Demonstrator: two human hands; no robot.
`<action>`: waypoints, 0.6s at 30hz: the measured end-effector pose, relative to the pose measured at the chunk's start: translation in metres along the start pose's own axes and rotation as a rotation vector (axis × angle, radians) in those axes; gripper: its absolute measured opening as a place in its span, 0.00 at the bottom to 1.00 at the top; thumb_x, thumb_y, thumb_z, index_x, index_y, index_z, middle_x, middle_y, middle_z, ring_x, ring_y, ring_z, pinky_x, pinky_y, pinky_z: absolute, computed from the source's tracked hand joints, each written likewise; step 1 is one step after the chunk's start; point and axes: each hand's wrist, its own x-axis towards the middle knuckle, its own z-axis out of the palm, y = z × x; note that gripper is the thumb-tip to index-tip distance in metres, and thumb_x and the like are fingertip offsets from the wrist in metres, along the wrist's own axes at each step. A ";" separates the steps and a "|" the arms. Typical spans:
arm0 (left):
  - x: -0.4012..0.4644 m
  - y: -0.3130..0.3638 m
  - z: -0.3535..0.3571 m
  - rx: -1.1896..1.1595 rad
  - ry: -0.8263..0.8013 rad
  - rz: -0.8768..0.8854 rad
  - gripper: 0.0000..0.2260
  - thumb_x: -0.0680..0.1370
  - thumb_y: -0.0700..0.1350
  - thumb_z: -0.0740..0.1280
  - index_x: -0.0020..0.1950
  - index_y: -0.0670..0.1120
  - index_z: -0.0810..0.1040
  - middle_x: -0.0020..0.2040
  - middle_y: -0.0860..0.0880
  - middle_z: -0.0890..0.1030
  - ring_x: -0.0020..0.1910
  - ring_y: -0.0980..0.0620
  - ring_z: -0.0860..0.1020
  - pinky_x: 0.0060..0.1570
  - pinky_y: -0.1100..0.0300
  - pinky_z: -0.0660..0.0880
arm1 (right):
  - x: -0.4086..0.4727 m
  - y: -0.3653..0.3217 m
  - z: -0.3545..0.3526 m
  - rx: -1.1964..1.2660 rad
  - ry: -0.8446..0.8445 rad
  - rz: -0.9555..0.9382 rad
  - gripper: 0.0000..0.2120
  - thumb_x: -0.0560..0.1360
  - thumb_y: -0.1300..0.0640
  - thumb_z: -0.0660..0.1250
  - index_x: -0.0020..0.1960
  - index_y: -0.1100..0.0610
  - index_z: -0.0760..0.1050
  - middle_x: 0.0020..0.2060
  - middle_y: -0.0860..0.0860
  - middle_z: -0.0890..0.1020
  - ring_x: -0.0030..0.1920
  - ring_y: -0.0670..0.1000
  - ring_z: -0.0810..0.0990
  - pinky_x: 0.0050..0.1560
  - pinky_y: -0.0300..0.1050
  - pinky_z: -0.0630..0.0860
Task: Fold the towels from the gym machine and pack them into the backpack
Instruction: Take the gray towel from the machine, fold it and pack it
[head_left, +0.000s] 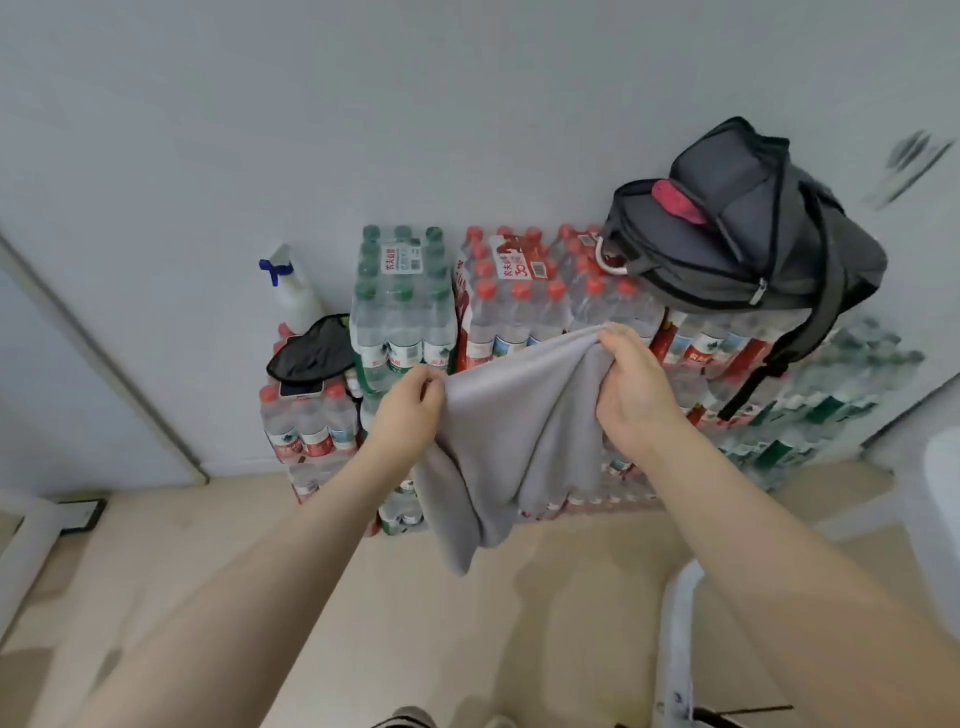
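stacked packs of bottled water (509, 291) stand against a pale wall (311, 130) on a beige floor (415, 623). atop the stack, toward its right end, sits the dark grey backpack (748, 234), unzipped with something pink (675, 202) showing inside. in front of the stack, both hands hold up 1 grey towel (514, 447): the left hand (410, 405) pinches one upper corner, the right hand (634, 384) is closed around the other. left of the stack stands a white spray bottle (296, 291); a black cloth item (311, 348) lies on a lower pack.

Soft, even, bright light; wide-angle bending and blur at edges.
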 end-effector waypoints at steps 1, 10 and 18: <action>0.008 0.006 0.004 -0.095 -0.028 -0.029 0.08 0.80 0.43 0.55 0.45 0.45 0.73 0.37 0.52 0.72 0.35 0.57 0.69 0.33 0.65 0.65 | 0.014 -0.003 -0.004 0.005 0.028 0.020 0.11 0.78 0.59 0.58 0.37 0.54 0.70 0.37 0.50 0.75 0.42 0.49 0.74 0.52 0.47 0.71; 0.111 0.069 -0.003 -0.213 0.054 0.144 0.08 0.77 0.45 0.64 0.37 0.51 0.74 0.29 0.59 0.71 0.27 0.63 0.68 0.26 0.72 0.64 | 0.120 -0.035 -0.007 -0.072 0.070 -0.132 0.09 0.78 0.60 0.61 0.39 0.54 0.72 0.35 0.49 0.74 0.37 0.46 0.72 0.41 0.40 0.70; 0.246 0.102 -0.035 -0.012 0.108 0.353 0.08 0.72 0.44 0.71 0.39 0.55 0.75 0.35 0.56 0.74 0.34 0.58 0.71 0.37 0.64 0.67 | 0.250 -0.080 0.043 -0.248 0.060 -0.287 0.07 0.75 0.62 0.65 0.39 0.55 0.74 0.35 0.48 0.76 0.35 0.44 0.73 0.39 0.36 0.72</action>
